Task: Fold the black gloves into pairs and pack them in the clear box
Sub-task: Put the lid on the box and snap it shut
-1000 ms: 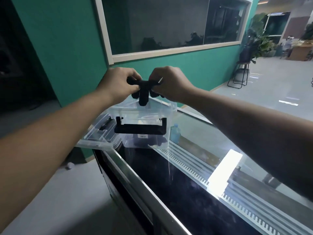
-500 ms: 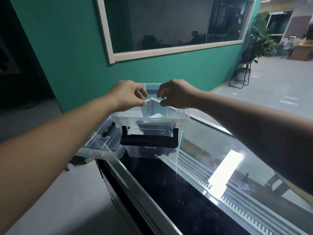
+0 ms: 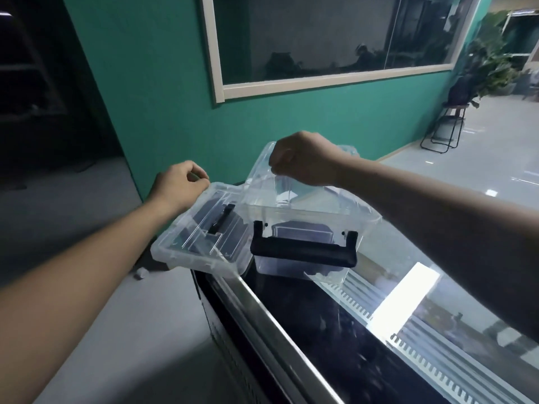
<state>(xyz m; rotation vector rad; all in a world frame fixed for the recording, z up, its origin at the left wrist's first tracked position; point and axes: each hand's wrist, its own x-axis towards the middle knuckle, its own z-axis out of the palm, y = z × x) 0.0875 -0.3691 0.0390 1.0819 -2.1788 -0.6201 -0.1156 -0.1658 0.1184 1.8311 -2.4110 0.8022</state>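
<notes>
The clear box (image 3: pixel 315 211) stands at the far end of a glass-topped counter (image 3: pixel 335 330), a black handle (image 3: pixel 303 253) across its near wall. A dark folded shape, the black gloves (image 3: pixel 302 231), shows through that wall inside the box. My right hand (image 3: pixel 303 158) is closed on the box's far left rim. The clear lid (image 3: pixel 192 243) lies tilted to the left of the box, overhanging the counter's edge, with a black handle (image 3: pixel 221 218) in it. My left hand (image 3: pixel 178 186) is curled at the lid's far corner, pinching its edge.
The counter's metal edge (image 3: pixel 262 310) runs diagonally toward me, with grey floor to its left. A teal wall with a framed window (image 3: pixel 320 83) is close behind the box. A stool and a plant (image 3: pixel 449 123) stand far right. A small white object (image 3: pixel 140 274) lies on the floor.
A second ago both hands held a black glove bundle above the box. It then went into the box. My left hand has moved left to the lid, my right to the box rim.
</notes>
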